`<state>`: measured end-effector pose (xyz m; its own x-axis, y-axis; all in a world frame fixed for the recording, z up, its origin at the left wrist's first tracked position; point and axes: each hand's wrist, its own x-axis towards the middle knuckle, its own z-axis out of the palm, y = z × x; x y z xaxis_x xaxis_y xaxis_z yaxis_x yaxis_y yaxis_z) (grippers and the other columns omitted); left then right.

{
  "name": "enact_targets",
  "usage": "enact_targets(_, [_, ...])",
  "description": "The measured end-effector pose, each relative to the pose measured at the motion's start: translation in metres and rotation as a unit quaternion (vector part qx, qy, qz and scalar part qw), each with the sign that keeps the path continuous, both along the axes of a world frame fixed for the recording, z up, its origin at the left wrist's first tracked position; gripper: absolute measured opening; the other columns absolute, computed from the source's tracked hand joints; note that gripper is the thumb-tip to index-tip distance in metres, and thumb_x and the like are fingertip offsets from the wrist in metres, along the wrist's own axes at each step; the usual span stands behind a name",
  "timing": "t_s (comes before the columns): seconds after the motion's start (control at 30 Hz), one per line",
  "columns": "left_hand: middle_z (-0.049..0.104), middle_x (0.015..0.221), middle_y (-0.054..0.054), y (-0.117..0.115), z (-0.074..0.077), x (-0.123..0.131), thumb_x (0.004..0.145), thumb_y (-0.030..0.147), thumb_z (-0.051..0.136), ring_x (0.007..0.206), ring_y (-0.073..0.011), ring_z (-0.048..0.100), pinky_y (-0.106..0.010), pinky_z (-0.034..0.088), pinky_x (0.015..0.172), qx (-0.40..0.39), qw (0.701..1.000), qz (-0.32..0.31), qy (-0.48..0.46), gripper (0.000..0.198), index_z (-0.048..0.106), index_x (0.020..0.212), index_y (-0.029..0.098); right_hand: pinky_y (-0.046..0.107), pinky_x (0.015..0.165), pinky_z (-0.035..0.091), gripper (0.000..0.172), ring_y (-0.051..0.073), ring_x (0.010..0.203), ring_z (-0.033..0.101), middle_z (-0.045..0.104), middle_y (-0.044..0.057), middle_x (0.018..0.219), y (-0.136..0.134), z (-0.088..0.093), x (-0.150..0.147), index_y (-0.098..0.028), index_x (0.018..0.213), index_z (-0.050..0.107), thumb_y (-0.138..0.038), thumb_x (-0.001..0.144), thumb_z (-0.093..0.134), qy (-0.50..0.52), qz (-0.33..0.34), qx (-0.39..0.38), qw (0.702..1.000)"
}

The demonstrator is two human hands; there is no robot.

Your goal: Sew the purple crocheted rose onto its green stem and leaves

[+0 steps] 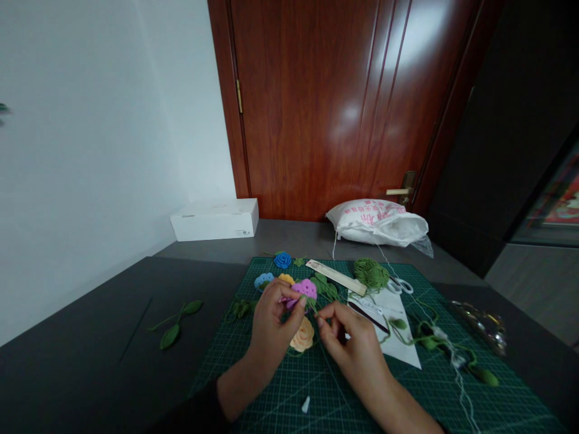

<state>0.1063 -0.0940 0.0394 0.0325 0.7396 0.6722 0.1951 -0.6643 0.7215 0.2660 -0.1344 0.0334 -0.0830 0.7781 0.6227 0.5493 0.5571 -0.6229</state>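
Observation:
My left hand (277, 319) pinches a pink crocheted flower (305, 290) by its base, above a green cutting mat (280, 398). Close beside it, my right hand (348, 333) has thumb and forefinger closed on a thin green strand at the flower's underside; whether this is yarn or wire is hard to see. Below the flower lies a peach crocheted rose (303, 335), partly covered by my left hand. Blue (283, 260), light blue (263, 281) and yellow (286, 279) crocheted flowers rest behind my hands, with green leaves (326, 286) next to them.
A ruler (337, 276), green yarn ball (371, 274), scissors (400, 286), paper (402, 337) and a dark pen-like stick (368, 317) lie right of centre. White box (215, 219) and white bag (377, 222) stand behind. Leaf stem (170, 336) at left; small white piece (306, 404) in front.

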Motion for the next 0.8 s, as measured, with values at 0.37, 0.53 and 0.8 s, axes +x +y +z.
enact_targets(0.37, [0.056,0.086,-0.002,-0.004,-0.003,0.005,0.082,0.011,0.062,0.081,-0.0187,0.059,-0.031,0.049,0.074,0.010,1.000,-0.006,-0.021,0.010,0.059,0.081,0.020,0.022,0.048,0.038,0.016,0.012,0.048,0.050,0.050,-0.005,0.057,-0.005,-0.004,-0.010,-0.021,0.078,0.056,-0.022,0.092,0.049,0.056,-0.018,-0.019,0.998])
enact_targets(0.53, [0.056,0.089,-0.003,-0.007,-0.004,0.004,0.084,0.010,0.061,0.085,-0.0197,0.059,-0.033,0.049,0.077,0.057,0.998,0.012,-0.002,0.012,0.058,0.083,0.021,0.023,0.049,0.040,0.016,0.013,0.051,0.052,0.052,-0.004,0.061,-0.011,-0.008,-0.012,-0.021,0.084,0.058,-0.023,0.095,0.046,0.054,-0.017,-0.005,0.998])
enact_targets(0.8, [0.062,0.090,-0.003,-0.021,0.006,0.005,0.084,0.003,0.062,0.089,-0.0200,0.060,-0.034,0.050,0.082,0.167,0.980,0.081,0.066,0.019,0.062,0.088,0.022,0.024,0.056,0.046,0.009,0.013,0.057,0.058,0.061,-0.002,0.072,-0.018,-0.015,-0.015,-0.023,0.096,0.055,-0.019,0.096,0.047,0.033,-0.038,0.064,0.997])
